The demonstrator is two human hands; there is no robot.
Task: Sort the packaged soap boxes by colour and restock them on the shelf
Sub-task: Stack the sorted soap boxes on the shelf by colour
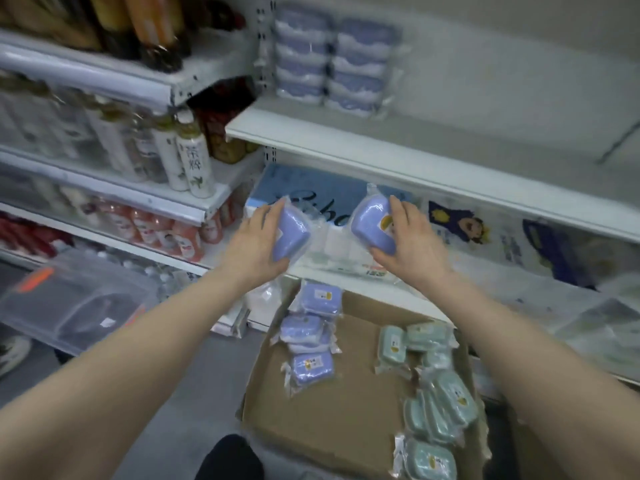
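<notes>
A person holds two film-wrapped purple soap boxes in front of the lower shelves. The left hand [256, 237] curls round one rounded box [292, 233] and the right hand [412, 240] grips the other box [372, 221], likely bound for the purple stacks [332, 60] on the white shelf [381, 150] above. In the cardboard carton [329, 420] below, glossy purple packs [311, 334] lie left and pale green packs [446, 393] right, apparently kept apart by colour.

Right bay: a white metal shelf board [381, 147] sits against a plain off-white back panel [502, 64], fixed at its left end to a white perforated steel upright [265, 46]; the light is even and flat. Left bay: stepped white side shelves [104, 81] carry amber dark-based bottles [152, 29] on top, white labelled drink bottles [194, 164] on the middle tier and pink bottles [152, 230] below. The smooth grey floor [194, 393] runs under both bays, with a clear lidded plastic bin [69, 299] on it at the left.
</notes>
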